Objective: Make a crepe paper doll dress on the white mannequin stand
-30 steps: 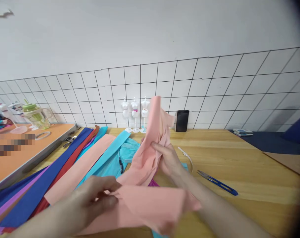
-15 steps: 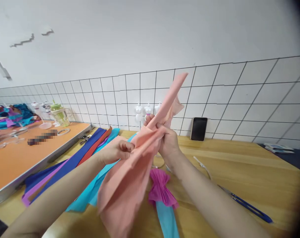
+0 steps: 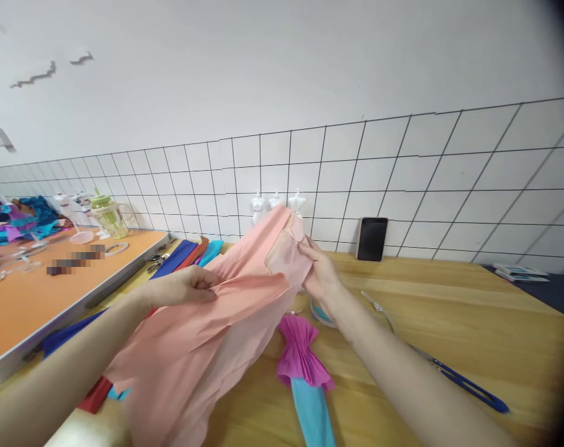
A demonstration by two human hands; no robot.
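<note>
Your left hand [image 3: 182,288] pinches the peach fabric [image 3: 230,304], fingers curled; your right hand [image 3: 323,270] grips its far end. The cloth spans between them, long axis slanting from near-left, below your left hand, up to your right.

Left hand [image 3: 183,287] and right hand [image 3: 322,268]: both bare, slender-fingered. Taking the right wrist [image 3: 340,302] as datum, the right forearm [image 3: 402,366] extends below and right of it, bare, smooth in outline, broadening away; the left forearm [image 3: 86,354], left of it, is likewise bare and tapered. Fingernail detail is indistinct.
</note>
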